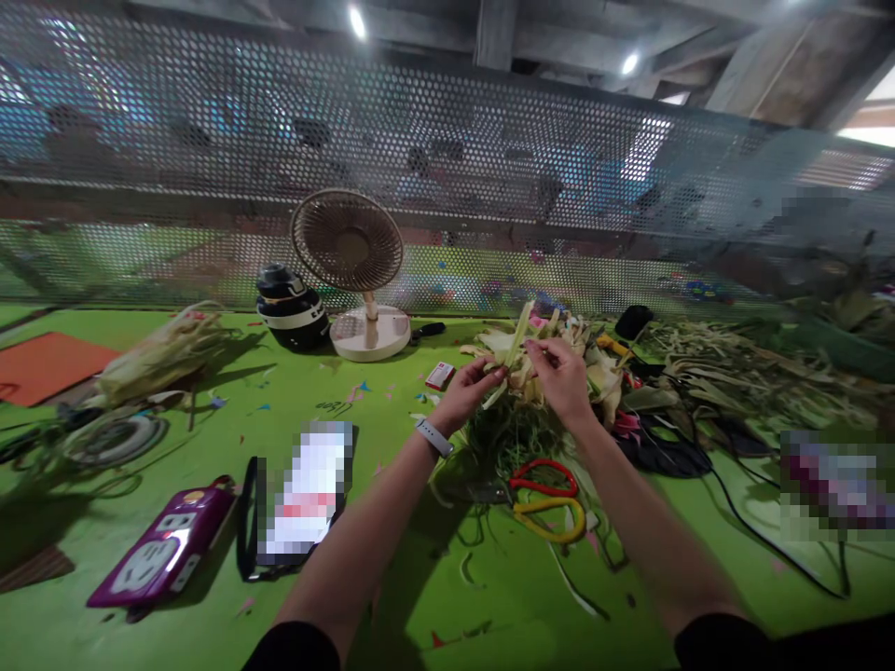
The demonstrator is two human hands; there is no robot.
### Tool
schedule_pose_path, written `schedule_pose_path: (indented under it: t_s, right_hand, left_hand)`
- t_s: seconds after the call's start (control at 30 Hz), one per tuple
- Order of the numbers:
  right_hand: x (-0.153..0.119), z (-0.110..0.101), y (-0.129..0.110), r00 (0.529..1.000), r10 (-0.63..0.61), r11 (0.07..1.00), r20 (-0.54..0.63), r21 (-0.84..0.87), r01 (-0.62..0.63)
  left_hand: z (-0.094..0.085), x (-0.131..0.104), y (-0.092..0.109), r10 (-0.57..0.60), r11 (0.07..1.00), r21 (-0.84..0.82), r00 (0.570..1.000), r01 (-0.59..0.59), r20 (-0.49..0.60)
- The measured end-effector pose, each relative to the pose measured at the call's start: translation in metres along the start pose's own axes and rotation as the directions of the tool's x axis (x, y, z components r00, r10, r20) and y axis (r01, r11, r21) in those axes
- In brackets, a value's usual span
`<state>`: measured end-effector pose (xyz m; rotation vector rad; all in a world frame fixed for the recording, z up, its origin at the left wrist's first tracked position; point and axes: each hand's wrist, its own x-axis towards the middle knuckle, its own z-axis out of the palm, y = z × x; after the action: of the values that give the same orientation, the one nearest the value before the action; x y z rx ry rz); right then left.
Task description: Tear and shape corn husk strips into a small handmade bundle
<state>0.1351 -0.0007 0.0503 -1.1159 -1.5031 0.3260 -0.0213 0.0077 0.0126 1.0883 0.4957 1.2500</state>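
Observation:
My left hand [470, 390] and my right hand [561, 377] meet over a heap of dry leaves. Between them stands a pale green leaf strip [518, 334], folded or bent lengthwise. The left fingers pinch its lower part, while the right thumb and fingertips close on its side. Below and behind the hands spreads a pile of pale husks [605, 377] with green stringy scraps [503, 433]. Scissors [547, 503] with one red and one yellow handle lie beneath my hands, blades pointing left. A small red and white box [440, 376] lies left of the left hand.
A round fan [348, 240] and a dark lidded jug [290, 308] stand at the back, before a perforated metal screen [461, 177]. Left lie a phone [308, 494], a purple case [164, 545] and an orange sheet [52, 368]. Leaf strips [727, 363] and a black cable [755, 531] lie right.

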Motion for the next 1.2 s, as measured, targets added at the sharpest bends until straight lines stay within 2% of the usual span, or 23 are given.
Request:
schedule_pose_path:
  t_s: [0.1, 0.2, 0.4, 0.57, 0.63, 0.7, 0.77, 0.83, 0.93, 1.0, 1.1, 1.2]
  right_hand:
    - [0.003, -0.008, -0.006, 0.997, 0.062, 0.997, -0.040, 0.049, -0.060]
    - [0.002, -0.011, -0.014, 0.997, 0.081, 0.996, -0.008, 0.035, -0.080]
    - [-0.006, 0.000, -0.016, 0.994, 0.040, 0.999, 0.098, -0.018, -0.038]
    - [-0.006, 0.004, -0.008, 0.992, 0.055, 0.998, 0.111, -0.044, -0.050]
    - [-0.006, 0.005, -0.008, 0.986, 0.091, 0.996, 0.139, -0.028, -0.088]
    - [-0.006, 0.006, -0.010, 0.963, 0.181, 0.980, 0.198, 0.044, -0.194]
    - [-0.007, 0.008, -0.013, 0.914, 0.309, 0.919, 0.264, 0.166, -0.358]
    - [-0.006, 0.010, -0.017, 0.856, 0.412, 0.810, 0.312, 0.305, -0.501]
    - [-0.005, 0.011, -0.019, 0.801, 0.453, 0.630, 0.391, 0.495, -0.598]
    - [-0.005, 0.012, -0.020, 0.788, 0.449, 0.559, 0.422, 0.555, -0.616]
    - [-0.007, 0.014, -0.022, 0.792, 0.456, 0.557, 0.407, 0.563, -0.610]
    - [-0.012, 0.018, -0.023, 0.762, 0.488, 0.573, 0.426, 0.502, -0.648]
  left_hand:
    - [-0.001, 0.001, 0.003, 0.011, 0.999, -0.035, 0.998, -0.013, -0.056]
    - [-0.001, 0.001, 0.004, 0.022, 0.999, -0.029, 0.996, -0.024, -0.081]
    - [0.000, 0.002, -0.001, 0.070, 0.997, -0.015, 0.994, -0.071, -0.080]
    - [-0.001, 0.004, -0.003, 0.086, 0.996, -0.002, 0.990, -0.087, -0.109]
    - [0.000, 0.004, -0.003, 0.098, 0.995, -0.013, 0.986, -0.100, -0.134]
    - [0.001, 0.005, -0.003, 0.109, 0.993, -0.022, 0.982, -0.114, -0.152]
    - [0.002, 0.004, -0.003, 0.111, 0.993, -0.020, 0.983, -0.115, -0.148]
    - [0.004, 0.004, -0.003, 0.107, 0.994, -0.012, 0.985, -0.110, -0.132]
    - [0.007, 0.003, -0.002, 0.116, 0.993, 0.013, 0.985, -0.116, -0.127]
    - [0.008, 0.001, -0.001, 0.126, 0.992, 0.036, 0.985, -0.122, -0.122]
    - [0.009, -0.005, 0.004, 0.144, 0.987, 0.095, 0.981, -0.132, -0.130]
    - [0.005, -0.016, 0.006, 0.172, 0.975, 0.168, 0.973, -0.146, -0.153]
